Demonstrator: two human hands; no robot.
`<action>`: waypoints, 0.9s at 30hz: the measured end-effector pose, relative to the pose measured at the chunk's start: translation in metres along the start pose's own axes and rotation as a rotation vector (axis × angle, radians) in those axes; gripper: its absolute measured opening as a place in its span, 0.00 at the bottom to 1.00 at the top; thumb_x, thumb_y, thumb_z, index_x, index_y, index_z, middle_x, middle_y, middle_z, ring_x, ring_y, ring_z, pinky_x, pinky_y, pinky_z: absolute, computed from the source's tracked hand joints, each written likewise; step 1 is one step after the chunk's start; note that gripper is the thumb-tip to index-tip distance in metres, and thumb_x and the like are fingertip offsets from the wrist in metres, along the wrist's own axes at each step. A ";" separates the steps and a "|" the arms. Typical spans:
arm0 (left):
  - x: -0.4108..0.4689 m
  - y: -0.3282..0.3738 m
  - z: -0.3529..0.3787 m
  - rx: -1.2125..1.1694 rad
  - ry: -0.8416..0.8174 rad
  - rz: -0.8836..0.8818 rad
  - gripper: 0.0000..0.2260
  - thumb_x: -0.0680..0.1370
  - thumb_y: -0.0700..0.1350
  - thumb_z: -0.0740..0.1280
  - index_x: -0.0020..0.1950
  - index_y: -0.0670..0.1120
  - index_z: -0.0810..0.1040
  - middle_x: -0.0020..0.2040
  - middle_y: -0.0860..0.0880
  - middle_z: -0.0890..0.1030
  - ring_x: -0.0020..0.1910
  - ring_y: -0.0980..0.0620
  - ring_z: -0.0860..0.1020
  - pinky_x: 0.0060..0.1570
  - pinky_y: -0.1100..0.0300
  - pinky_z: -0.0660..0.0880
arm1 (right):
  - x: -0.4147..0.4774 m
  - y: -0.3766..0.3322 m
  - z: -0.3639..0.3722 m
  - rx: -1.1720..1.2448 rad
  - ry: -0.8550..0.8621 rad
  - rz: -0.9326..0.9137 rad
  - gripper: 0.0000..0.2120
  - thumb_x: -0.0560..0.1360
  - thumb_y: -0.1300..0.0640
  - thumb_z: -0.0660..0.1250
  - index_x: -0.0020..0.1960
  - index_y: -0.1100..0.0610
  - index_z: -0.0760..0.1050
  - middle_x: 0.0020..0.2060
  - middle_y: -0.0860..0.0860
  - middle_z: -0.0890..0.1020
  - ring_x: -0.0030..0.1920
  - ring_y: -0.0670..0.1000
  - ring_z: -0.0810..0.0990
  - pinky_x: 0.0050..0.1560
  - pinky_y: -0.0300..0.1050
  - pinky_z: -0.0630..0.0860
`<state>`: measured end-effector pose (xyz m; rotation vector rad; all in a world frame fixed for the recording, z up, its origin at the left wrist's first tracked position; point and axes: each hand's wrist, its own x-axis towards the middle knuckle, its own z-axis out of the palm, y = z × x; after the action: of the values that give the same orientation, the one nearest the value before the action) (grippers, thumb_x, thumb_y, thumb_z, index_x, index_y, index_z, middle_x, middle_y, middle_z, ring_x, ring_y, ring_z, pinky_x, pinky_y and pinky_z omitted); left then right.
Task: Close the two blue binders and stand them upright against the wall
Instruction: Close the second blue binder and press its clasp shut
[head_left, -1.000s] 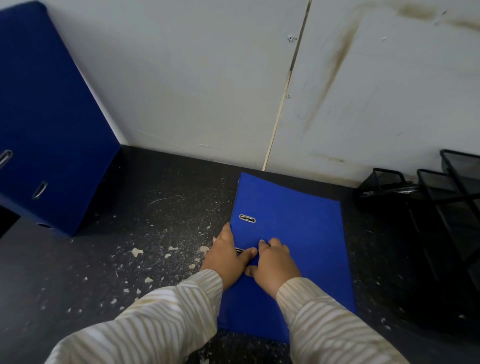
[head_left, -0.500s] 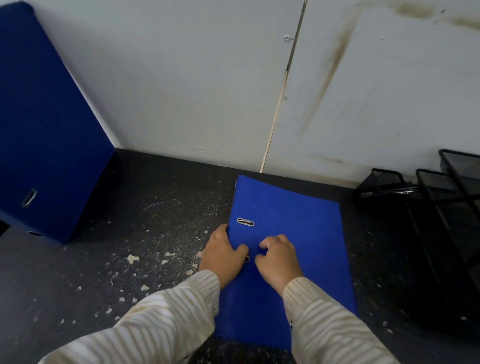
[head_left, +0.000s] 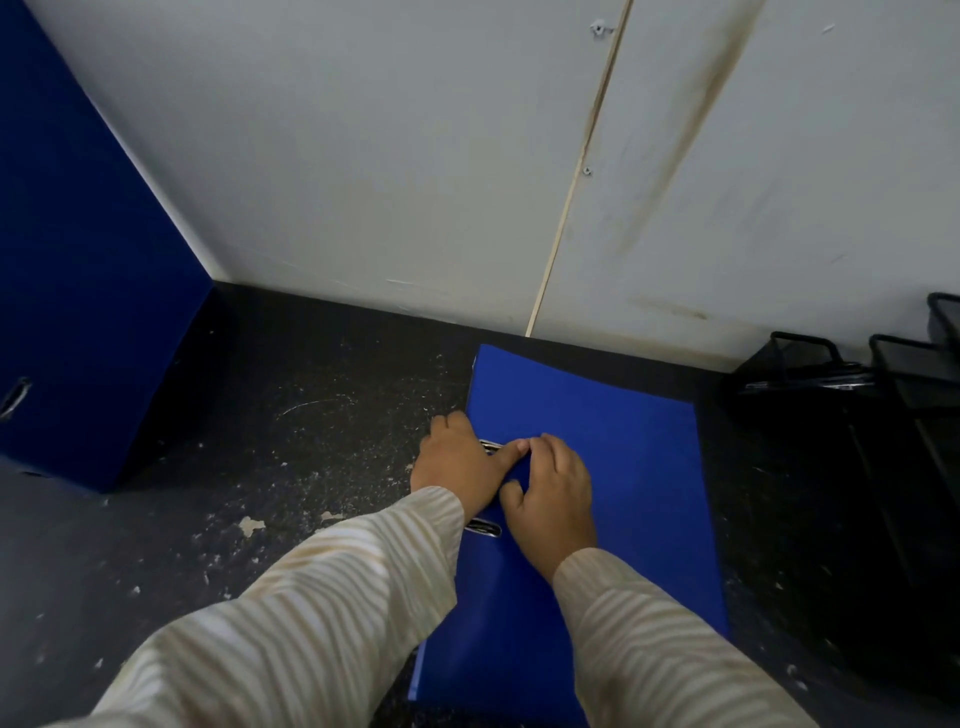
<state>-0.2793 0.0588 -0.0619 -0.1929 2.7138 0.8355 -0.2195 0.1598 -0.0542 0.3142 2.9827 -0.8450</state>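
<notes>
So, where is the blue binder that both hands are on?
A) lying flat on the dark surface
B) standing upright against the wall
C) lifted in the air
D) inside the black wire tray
A: the blue binder lies flat on the dark surface, with the left hand at its spine edge and the right hand on its cover.

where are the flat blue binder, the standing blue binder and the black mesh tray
flat blue binder (head_left: 618, 467): head view, bare right half of cover
standing blue binder (head_left: 78, 312): head view, middle of broad face
black mesh tray (head_left: 795, 366): head view, its mesh side
</notes>
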 end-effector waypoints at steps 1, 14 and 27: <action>0.000 0.000 0.000 0.003 0.008 0.005 0.38 0.69 0.71 0.63 0.66 0.43 0.67 0.64 0.43 0.71 0.62 0.42 0.72 0.59 0.47 0.73 | 0.000 0.001 0.001 -0.030 0.003 -0.013 0.20 0.72 0.55 0.60 0.63 0.57 0.69 0.67 0.53 0.70 0.69 0.53 0.64 0.72 0.49 0.58; -0.002 0.000 -0.004 0.044 0.039 0.049 0.29 0.76 0.64 0.61 0.63 0.41 0.69 0.61 0.42 0.74 0.58 0.43 0.76 0.57 0.50 0.73 | -0.002 0.009 0.008 -0.102 -0.068 -0.042 0.26 0.78 0.52 0.56 0.73 0.58 0.60 0.74 0.55 0.60 0.75 0.56 0.55 0.75 0.51 0.51; 0.000 -0.004 -0.002 -0.031 0.041 0.057 0.31 0.72 0.65 0.65 0.64 0.43 0.70 0.61 0.44 0.73 0.58 0.44 0.75 0.57 0.51 0.74 | -0.005 0.013 0.012 -0.069 -0.061 -0.052 0.25 0.80 0.52 0.54 0.75 0.57 0.57 0.76 0.54 0.57 0.76 0.54 0.51 0.75 0.50 0.45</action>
<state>-0.2789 0.0543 -0.0627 -0.1411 2.7580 0.8994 -0.2123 0.1633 -0.0707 0.2059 2.9672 -0.7395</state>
